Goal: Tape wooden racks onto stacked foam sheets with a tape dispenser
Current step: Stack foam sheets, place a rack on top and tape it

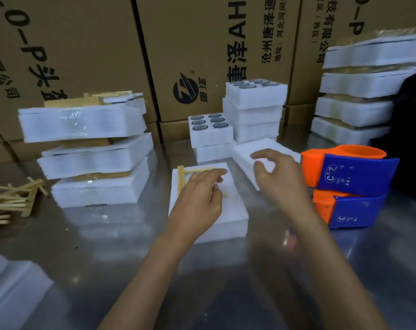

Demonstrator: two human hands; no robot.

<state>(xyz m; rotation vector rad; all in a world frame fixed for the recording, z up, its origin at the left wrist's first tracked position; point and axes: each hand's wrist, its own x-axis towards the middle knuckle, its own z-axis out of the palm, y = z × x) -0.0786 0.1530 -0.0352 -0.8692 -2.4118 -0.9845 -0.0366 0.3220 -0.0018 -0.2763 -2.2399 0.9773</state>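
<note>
Left hand [197,196] over wooden rack [182,181], right hand [273,173] beside tape dispenser [349,167]

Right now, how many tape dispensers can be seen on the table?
2, both right of the right hand: the upper tape dispenser sits stacked on the lower tape dispenser. Others may be hidden behind the foam piles.

Glossy metal table [121,236], matt foam sheets [228,217]

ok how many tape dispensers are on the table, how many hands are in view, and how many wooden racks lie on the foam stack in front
tape dispensers: 2, upper and lower
hands: 2, left hand and right hand
wooden rack on the front foam stack: 1
total: 5
</note>
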